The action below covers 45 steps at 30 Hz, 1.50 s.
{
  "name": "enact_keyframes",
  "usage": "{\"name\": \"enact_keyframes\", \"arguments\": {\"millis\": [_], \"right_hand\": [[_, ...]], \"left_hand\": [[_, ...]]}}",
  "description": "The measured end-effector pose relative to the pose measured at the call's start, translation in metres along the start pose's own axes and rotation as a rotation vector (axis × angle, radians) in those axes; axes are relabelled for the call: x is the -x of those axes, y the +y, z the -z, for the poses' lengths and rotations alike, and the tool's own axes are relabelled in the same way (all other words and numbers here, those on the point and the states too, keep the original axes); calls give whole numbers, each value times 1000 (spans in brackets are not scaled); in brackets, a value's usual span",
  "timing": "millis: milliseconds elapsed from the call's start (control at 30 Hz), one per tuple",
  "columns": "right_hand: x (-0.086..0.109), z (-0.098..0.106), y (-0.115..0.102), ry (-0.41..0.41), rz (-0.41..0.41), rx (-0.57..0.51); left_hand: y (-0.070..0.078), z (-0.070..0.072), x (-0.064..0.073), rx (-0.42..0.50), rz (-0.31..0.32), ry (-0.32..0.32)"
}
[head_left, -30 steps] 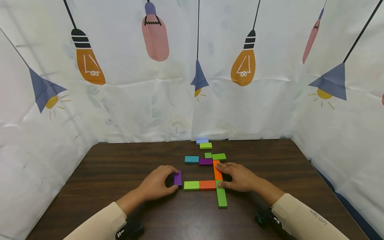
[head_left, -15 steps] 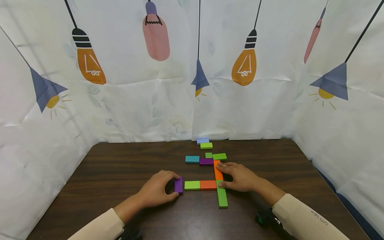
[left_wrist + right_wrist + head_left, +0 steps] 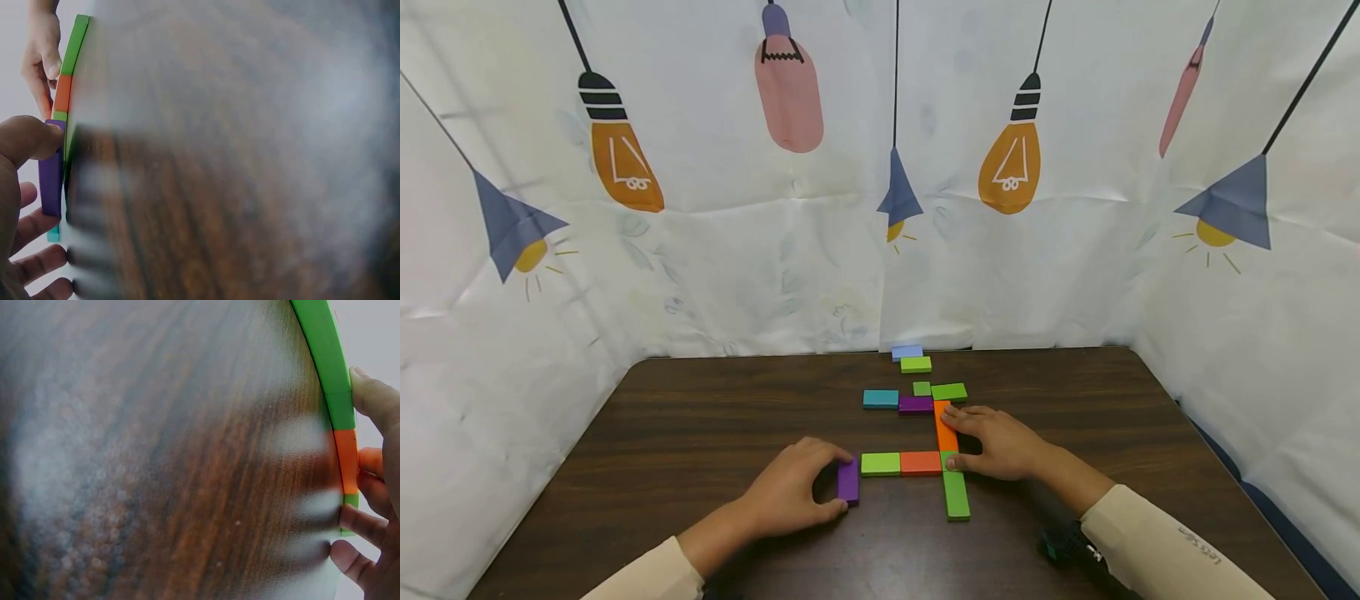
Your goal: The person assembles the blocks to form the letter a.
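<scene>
The left hand [image 3: 790,493] is pinching a purple block [image 3: 847,483] by its two ends between thumb and index finger, its other fingers spreading apart. The block is sitting at the left end of a row, just beside a light-green block [image 3: 880,464], which is touching a red-orange block [image 3: 920,463]. The right hand [image 3: 1002,446] is keeping its fingers spread, resting fingertips on an orange block [image 3: 945,429] while its thumb is touching the green piece below. A teal block [image 3: 880,399] is lying farther back on the table [image 3: 715,408].
</scene>
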State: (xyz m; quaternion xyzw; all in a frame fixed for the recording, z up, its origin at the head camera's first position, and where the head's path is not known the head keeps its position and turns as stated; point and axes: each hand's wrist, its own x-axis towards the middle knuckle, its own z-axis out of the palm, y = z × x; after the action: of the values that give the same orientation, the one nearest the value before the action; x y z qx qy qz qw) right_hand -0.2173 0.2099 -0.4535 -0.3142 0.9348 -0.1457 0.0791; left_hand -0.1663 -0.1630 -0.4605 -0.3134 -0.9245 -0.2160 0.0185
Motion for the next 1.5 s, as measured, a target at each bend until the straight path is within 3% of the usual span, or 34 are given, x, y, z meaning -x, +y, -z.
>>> {"name": "enact_keyframes", "arguments": {"millis": [1500], "right_hand": [[0,1,0,-2,12,-6]], "left_hand": [[5,-1,5,-18,2,-47]]}}
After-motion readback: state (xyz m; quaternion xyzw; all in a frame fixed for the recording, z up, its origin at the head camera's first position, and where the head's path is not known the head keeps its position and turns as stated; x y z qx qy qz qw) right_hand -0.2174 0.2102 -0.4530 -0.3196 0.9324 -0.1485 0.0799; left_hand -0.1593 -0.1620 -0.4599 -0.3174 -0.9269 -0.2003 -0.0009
